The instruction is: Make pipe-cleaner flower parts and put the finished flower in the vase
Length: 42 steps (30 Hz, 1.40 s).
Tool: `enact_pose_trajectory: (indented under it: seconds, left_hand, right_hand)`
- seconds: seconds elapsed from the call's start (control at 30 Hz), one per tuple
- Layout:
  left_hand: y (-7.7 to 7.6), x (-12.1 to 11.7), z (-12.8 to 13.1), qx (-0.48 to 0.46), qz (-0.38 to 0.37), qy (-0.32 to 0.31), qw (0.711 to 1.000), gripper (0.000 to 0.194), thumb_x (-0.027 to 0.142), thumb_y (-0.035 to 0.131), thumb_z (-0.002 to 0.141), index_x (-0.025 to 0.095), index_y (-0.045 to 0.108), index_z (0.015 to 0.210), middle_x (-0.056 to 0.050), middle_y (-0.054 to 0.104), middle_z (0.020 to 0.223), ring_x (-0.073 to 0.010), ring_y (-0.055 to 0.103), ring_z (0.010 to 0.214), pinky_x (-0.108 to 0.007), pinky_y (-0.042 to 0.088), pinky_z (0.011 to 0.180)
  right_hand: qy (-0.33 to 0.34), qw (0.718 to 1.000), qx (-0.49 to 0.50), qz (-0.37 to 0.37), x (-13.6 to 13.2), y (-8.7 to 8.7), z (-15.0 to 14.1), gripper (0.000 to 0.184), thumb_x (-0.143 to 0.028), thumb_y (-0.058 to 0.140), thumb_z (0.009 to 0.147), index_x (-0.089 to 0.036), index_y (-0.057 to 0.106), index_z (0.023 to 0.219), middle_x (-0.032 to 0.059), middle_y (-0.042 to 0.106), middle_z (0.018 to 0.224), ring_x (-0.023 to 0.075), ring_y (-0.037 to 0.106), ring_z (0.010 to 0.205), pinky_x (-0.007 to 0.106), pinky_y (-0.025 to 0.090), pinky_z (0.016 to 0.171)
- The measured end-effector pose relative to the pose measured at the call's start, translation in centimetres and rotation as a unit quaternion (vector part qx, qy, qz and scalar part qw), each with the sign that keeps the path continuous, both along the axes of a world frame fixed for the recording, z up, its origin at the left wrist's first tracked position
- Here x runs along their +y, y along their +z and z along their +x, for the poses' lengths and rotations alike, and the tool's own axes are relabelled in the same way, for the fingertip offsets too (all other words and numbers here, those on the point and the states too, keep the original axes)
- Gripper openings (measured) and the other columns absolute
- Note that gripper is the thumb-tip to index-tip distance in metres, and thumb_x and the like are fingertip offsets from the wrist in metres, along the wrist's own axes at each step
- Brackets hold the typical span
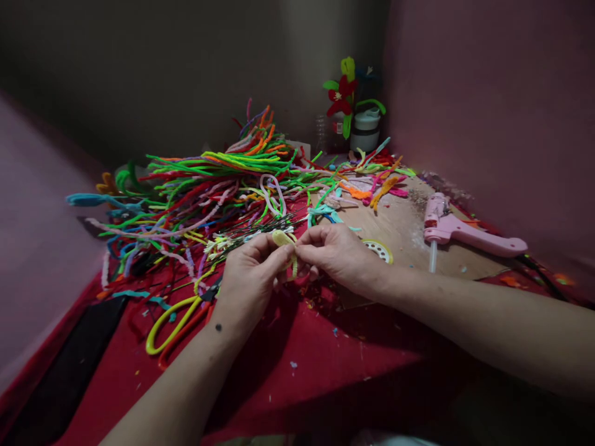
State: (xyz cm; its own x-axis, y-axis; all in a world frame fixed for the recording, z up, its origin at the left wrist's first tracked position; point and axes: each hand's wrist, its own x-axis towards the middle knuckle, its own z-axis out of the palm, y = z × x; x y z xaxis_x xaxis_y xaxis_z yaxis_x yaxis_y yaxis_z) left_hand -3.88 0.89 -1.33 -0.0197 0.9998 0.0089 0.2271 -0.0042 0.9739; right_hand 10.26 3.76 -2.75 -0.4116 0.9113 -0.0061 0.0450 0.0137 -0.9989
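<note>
My left hand and my right hand meet at the middle of the red cloth. Both pinch a pale yellow pipe cleaner bent into a small loop between the fingertips. Each hand's fingers are closed on it. Just behind the hands lies a big heap of pipe cleaners in many colours. Under my left wrist sit scissors with yellow handles.
A pink glue gun lies on a cardboard sheet to the right. More pipe cleaner pieces lie at the far right. A pipe cleaner flower stands by white jars at the back corner. Walls close in left and right.
</note>
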Motion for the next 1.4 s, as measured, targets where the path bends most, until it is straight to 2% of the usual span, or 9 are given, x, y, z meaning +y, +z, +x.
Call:
enact_pose_trajectory:
  seconds: [0.23, 0.47, 0.53, 0.67, 0.73, 0.83, 1.1, 1.27, 1.4]
  left_hand:
    - [0.4, -0.6, 0.9, 0.026, 0.013, -0.006, 1.000, 0.017, 0.027, 0.058, 0.078, 0.017, 0.054, 0.066, 0.005, 0.050, 0.054, -0.0079, 0.045, 0.046, -0.020, 0.037, 0.045]
    - [0.2, -0.8, 1.1, 0.021, -0.007, 0.000, 1.000, 0.014, 0.025, 0.061, 0.076, 0.017, 0.053, 0.067, 0.005, 0.050, 0.054, -0.0077, 0.045, 0.045, -0.020, 0.036, 0.044]
    - [0.2, -0.7, 0.8, 0.009, -0.010, -0.008, 1.000, 0.013, 0.025, 0.061, 0.076, 0.017, 0.053, 0.068, 0.005, 0.051, 0.055, -0.0078, 0.045, 0.045, -0.020, 0.036, 0.044]
    - [0.4, -0.2, -0.2, -0.021, -0.034, -0.050, 0.998, 0.013, 0.027, 0.061, 0.076, 0.016, 0.056, 0.070, 0.004, 0.052, 0.054, -0.0078, 0.044, 0.044, -0.020, 0.034, 0.043]
    - [0.5, 0.0, -0.8, -0.036, -0.053, -0.073, 0.995, 0.014, 0.027, 0.062, 0.075, 0.016, 0.057, 0.070, 0.003, 0.055, 0.056, -0.0081, 0.046, 0.045, -0.020, 0.033, 0.043]
    - [0.6, 0.3, -1.2, -0.051, -0.065, -0.098, 0.992, 0.015, 0.028, 0.063, 0.075, 0.015, 0.059, 0.071, 0.001, 0.057, 0.059, -0.0097, 0.050, 0.049, -0.021, 0.034, 0.044]
    - [0.4, 0.3, -0.8, -0.097, -0.059, -0.053, 0.992, 0.008, 0.023, 0.068, 0.070, 0.015, 0.066, 0.071, -0.001, 0.064, 0.066, -0.0146, 0.058, 0.059, -0.028, 0.048, 0.061]
    - [0.2, 0.5, -1.1, -0.124, -0.075, -0.071, 0.987, 0.012, 0.027, 0.067, 0.070, 0.015, 0.067, 0.067, -0.002, 0.064, 0.060, -0.0160, 0.059, 0.055, -0.031, 0.049, 0.060]
    - [0.1, 0.4, -1.0, -0.031, -0.040, -0.040, 0.998, 0.012, 0.028, 0.069, 0.068, 0.016, 0.070, 0.066, -0.002, 0.065, 0.064, -0.0153, 0.058, 0.059, -0.028, 0.046, 0.061]
  right_hand:
    - [-0.054, 0.988, -0.071, 0.126, -0.3, -0.5, -0.2, 0.010, -0.011, 0.049, 0.071, -0.015, 0.058, 0.067, -0.0020, 0.055, 0.058, 0.0076, 0.048, 0.053, 0.020, 0.036, 0.051]
    - [-0.093, 0.943, -0.204, 0.245, -0.8, -0.1, -0.1, 0.011, -0.010, 0.050, 0.072, -0.015, 0.054, 0.063, -0.0025, 0.050, 0.054, 0.0082, 0.042, 0.053, 0.023, 0.029, 0.054]
    - [-0.074, 0.958, -0.180, 0.212, -0.6, -0.1, -0.1, 0.010, -0.010, 0.051, 0.072, -0.016, 0.054, 0.064, -0.0022, 0.052, 0.055, 0.0081, 0.044, 0.052, 0.022, 0.031, 0.052]
    - [0.024, 0.999, -0.026, 0.021, -0.1, -0.3, -0.1, 0.007, -0.013, 0.050, 0.073, -0.016, 0.053, 0.068, -0.0007, 0.058, 0.055, 0.0096, 0.052, 0.048, 0.021, 0.041, 0.049]
    - [0.072, 0.995, 0.040, -0.063, 0.1, -0.3, 0.0, 0.006, -0.015, 0.052, 0.074, -0.016, 0.053, 0.068, 0.0003, 0.060, 0.055, 0.0107, 0.055, 0.047, 0.023, 0.046, 0.048]
    - [0.100, 0.983, 0.086, -0.127, 0.3, -0.3, 0.0, 0.007, -0.015, 0.056, 0.074, -0.015, 0.053, 0.068, 0.0005, 0.061, 0.054, 0.0107, 0.057, 0.047, 0.022, 0.048, 0.048]
    - [0.082, 0.994, 0.042, -0.065, 0.2, -0.5, 0.1, 0.008, -0.014, 0.058, 0.072, -0.014, 0.055, 0.066, 0.0005, 0.061, 0.056, 0.0069, 0.051, 0.046, 0.018, 0.042, 0.046]
    - [0.109, 0.986, 0.066, -0.108, 0.0, -0.4, 0.1, 0.018, -0.027, 0.066, 0.071, -0.013, 0.059, 0.062, -0.0012, 0.057, 0.051, 0.0049, 0.044, 0.042, 0.017, 0.034, 0.041]
    - [0.088, 0.988, 0.038, -0.121, -0.1, -0.3, -0.1, 0.019, -0.023, 0.065, 0.069, -0.013, 0.056, 0.055, -0.0014, 0.055, 0.045, 0.0052, 0.043, 0.038, 0.018, 0.031, 0.038]
